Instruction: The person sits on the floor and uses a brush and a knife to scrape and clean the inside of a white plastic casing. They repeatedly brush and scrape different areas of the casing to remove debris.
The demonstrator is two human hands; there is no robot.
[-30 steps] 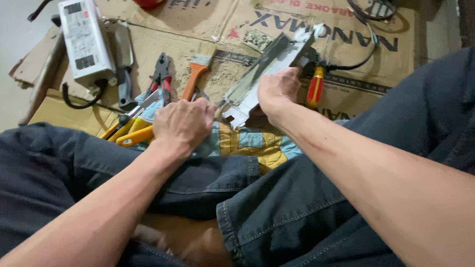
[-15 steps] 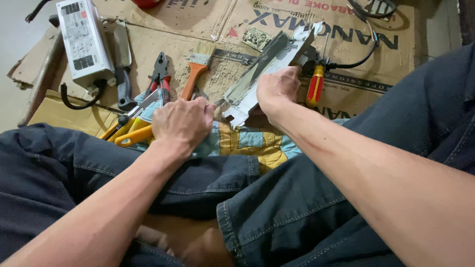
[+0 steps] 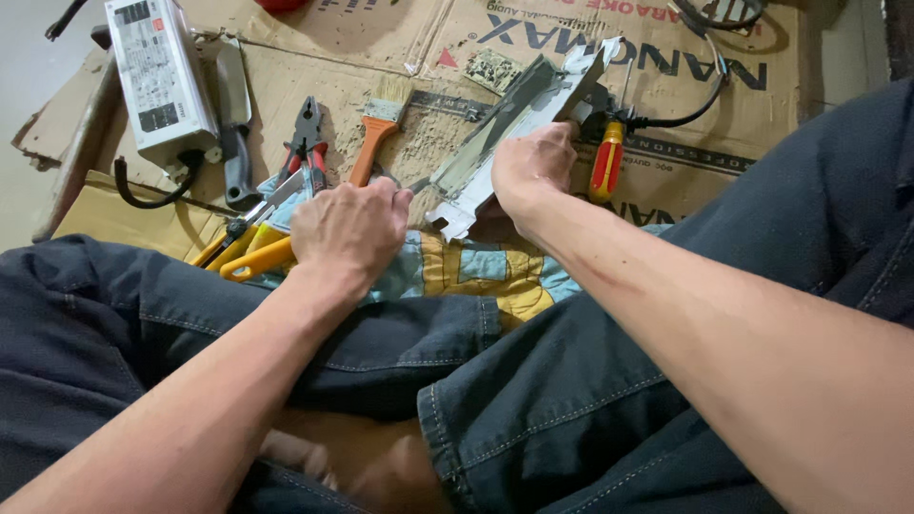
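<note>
Metal bracket (image 3: 519, 143) lies on cardboard (image 3: 666, 114), clasped by right hand (image 3: 531, 169); left hand (image 3: 350, 231) rests fingers clenched beside brush (image 3: 374, 133).

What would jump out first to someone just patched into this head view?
Most striking is the long grey metal housing lying slantwise on the cardboard at centre, gripped by the right hand. The left hand rests closed beside it, over yellow-handled tools and a patterned cloth. Upper left lies a white box-shaped power unit; a red-and-yellow screwdriver sits just right of the right hand.
</note>
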